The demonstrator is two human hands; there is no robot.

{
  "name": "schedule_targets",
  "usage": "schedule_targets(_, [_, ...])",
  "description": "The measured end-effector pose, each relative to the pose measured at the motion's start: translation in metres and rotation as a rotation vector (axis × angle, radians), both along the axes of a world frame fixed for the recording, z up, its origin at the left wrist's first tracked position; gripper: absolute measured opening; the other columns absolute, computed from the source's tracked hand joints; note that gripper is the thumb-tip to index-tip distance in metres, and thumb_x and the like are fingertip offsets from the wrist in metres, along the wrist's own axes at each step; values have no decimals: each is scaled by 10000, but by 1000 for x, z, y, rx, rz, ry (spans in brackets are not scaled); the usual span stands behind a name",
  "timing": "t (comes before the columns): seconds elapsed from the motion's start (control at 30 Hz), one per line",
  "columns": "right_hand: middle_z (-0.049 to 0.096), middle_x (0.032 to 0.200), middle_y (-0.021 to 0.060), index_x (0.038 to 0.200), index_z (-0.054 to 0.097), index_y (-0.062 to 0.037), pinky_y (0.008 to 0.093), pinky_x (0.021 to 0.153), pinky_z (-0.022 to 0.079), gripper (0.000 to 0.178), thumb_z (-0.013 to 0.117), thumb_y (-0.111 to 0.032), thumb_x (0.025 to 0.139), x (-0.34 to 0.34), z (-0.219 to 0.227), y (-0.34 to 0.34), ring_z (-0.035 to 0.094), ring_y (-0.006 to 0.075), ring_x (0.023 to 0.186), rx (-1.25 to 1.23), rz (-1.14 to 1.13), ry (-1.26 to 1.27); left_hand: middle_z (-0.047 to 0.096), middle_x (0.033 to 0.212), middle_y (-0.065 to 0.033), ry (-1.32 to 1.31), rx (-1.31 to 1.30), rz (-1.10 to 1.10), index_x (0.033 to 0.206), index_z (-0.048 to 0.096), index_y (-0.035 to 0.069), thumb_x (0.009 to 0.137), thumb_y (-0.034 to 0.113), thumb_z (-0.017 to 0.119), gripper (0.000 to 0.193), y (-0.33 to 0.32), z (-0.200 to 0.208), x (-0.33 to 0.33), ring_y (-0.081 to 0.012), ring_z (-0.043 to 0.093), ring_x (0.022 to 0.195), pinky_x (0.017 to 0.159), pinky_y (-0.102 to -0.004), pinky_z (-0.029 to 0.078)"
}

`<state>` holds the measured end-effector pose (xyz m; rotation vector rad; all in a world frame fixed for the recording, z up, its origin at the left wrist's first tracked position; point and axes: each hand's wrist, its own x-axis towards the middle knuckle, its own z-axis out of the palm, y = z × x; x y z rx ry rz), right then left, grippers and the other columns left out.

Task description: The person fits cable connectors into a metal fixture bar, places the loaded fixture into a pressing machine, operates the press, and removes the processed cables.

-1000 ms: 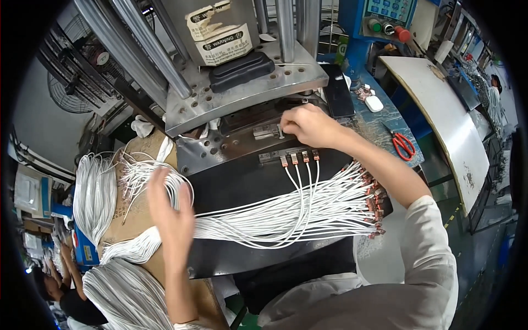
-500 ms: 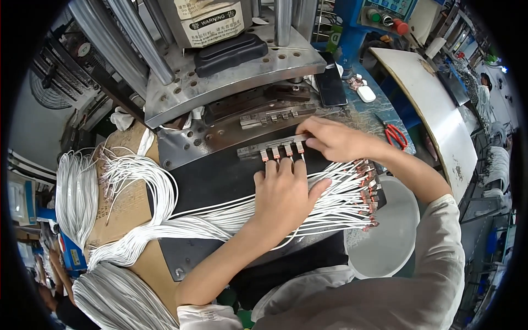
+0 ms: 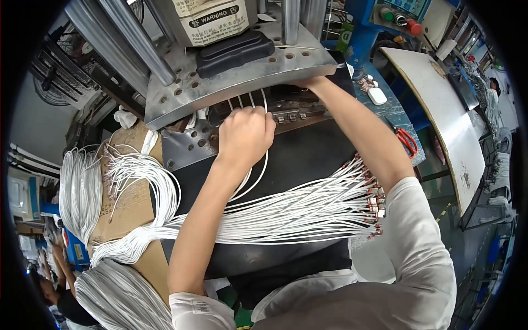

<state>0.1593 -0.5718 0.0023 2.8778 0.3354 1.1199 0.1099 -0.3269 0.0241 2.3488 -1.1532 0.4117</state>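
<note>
My left hand point(image 3: 246, 135) is closed around several white cables point(image 3: 263, 102) in front of the press. Their far ends run up under the thick steel plate point(image 3: 242, 80) and are hidden there; their near lengths curve down over the black work surface. My right arm stretches under the plate's right side. Only the back of my right hand point(image 3: 313, 83) shows, and its fingers are hidden. A slotted metal bar point(image 3: 297, 116) lies just right of my left hand. Below it a thick bundle of white cables point(image 3: 286, 212) lies across the black mat point(image 3: 308, 151), its connector ends at right.
Coiled cable bundles point(image 3: 118, 300) lie at left beside cardboard point(image 3: 135, 212). Red-handled pliers point(image 3: 407, 142) and a white case point(image 3: 377, 95) rest on the blue table at right. Steel columns point(image 3: 290, 25) rise behind the plate. A pale bin point(image 3: 371, 258) stands near my right sleeve.
Both hands have moved forward to the press. The cables with connectors, with their slotted bar, have left the mat; the cable ends now go under the plate. My right hand has gone under it too.
</note>
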Motion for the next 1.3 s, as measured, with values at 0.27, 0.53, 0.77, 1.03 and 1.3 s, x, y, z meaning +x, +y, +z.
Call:
schedule_targets(0.27, [676, 1085, 80, 1074, 662, -123, 363, 817, 532, 320, 642, -381, 886, 15, -30, -12, 644, 236, 968, 361, 223, -108, 692, 786, -209, 143, 83, 143, 757, 689, 6, 905, 292, 637, 326, 0, 2, 12, -405, 679, 737, 682, -491, 550])
schedule_targets(0.53, [626, 1233, 139, 1180, 623, -52, 401, 932, 501, 347, 622, -299, 937, -13, 3, 31, 620, 295, 1099, 528, 224, 337, 675, 831, -181, -85, 102, 142, 949, 703, 18, 907, 348, 677, 333, 15, 9, 6, -378, 671, 769, 707, -458, 555])
schedule_targets(0.77, [599, 1258, 196, 1211, 586, 42, 403, 871, 522, 261, 584, -125, 1011, -274, 34, 88, 631, 335, 1048, 1050, 1328, 1239, 696, 981, -188, 1181, -701, -623, 1098, 679, -65, 769, 343, 841, 549, 136, 13, -164, -242, 638, 838, 678, -338, 494])
schedule_targets(1.03, [587, 1339, 79, 1415, 486, -47, 409, 977, 457, 631, 394, -549, 1043, -475, -147, 129, 578, 232, 1130, 2243, -67, 968, 613, 1305, -211, 1932, -1518, -317, 1425, 452, -23, 999, 581, 468, 739, 241, -170, -301, -318, 619, 1113, 977, -417, 474])
schedule_targets(1.3, [463, 1514, 64, 1494, 406, -66, 429, 1149, 333, 720, 402, -595, 1006, -441, -187, 153, 443, 257, 1378, 2580, 75, 336, 547, 1360, -89, 1436, -1375, 656, 1417, 472, 31, 1052, 373, 478, 500, 203, -182, -292, -227, 531, 1242, 1049, -391, 436])
